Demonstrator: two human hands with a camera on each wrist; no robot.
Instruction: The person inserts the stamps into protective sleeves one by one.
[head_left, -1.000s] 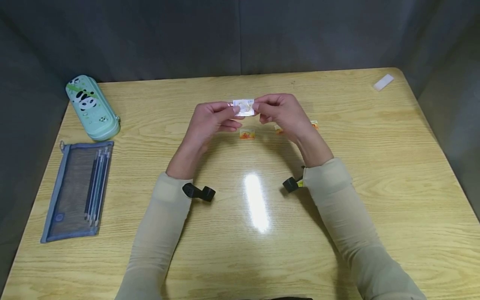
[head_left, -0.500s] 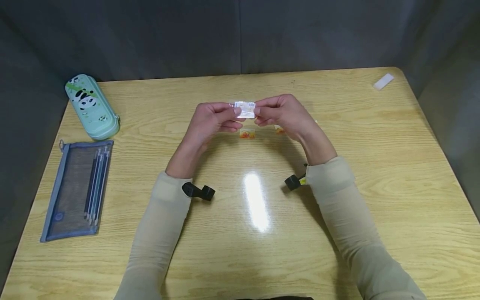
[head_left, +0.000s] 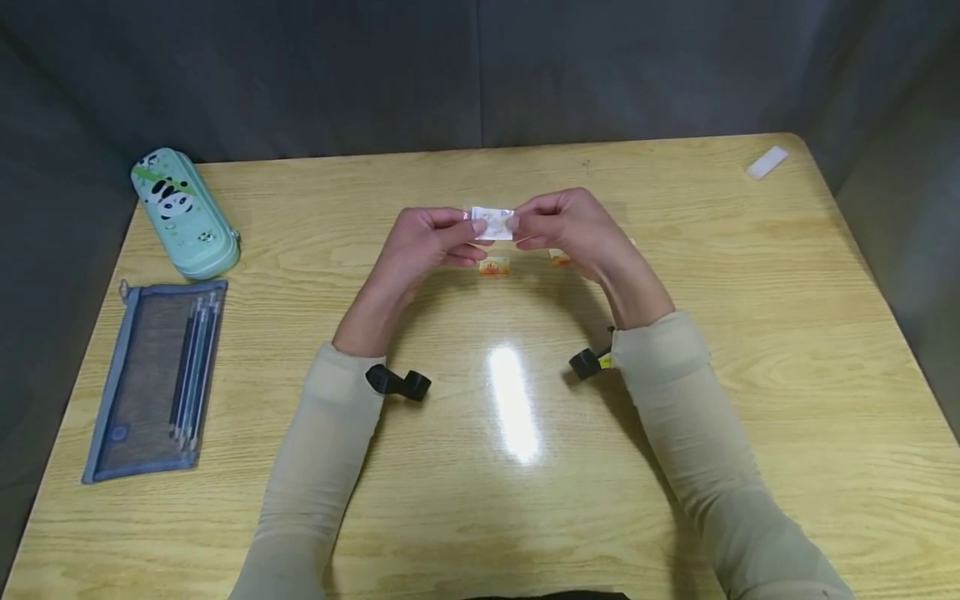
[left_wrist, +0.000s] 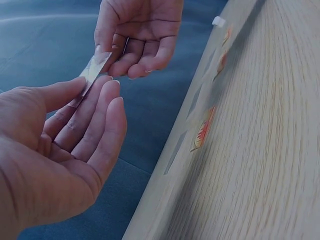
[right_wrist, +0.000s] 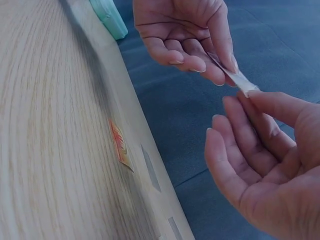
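The head camera looked forward and down across the table (head_left: 480, 517); much nearer, the left wrist camera (head_left: 415, 386) and right wrist camera (head_left: 585, 364) faced in from opposite sides, sharing the small pale slip (head_left: 495, 225).

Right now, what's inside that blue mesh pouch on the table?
Several slim writing tools show through the blue mesh pouch, side by side; whatever lies beneath them is covered.

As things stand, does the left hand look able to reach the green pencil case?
Probably yes: only bare tabletop shows between the left hand and the green pencil case. But that hand pinches the white slip, so it may need to let go first.
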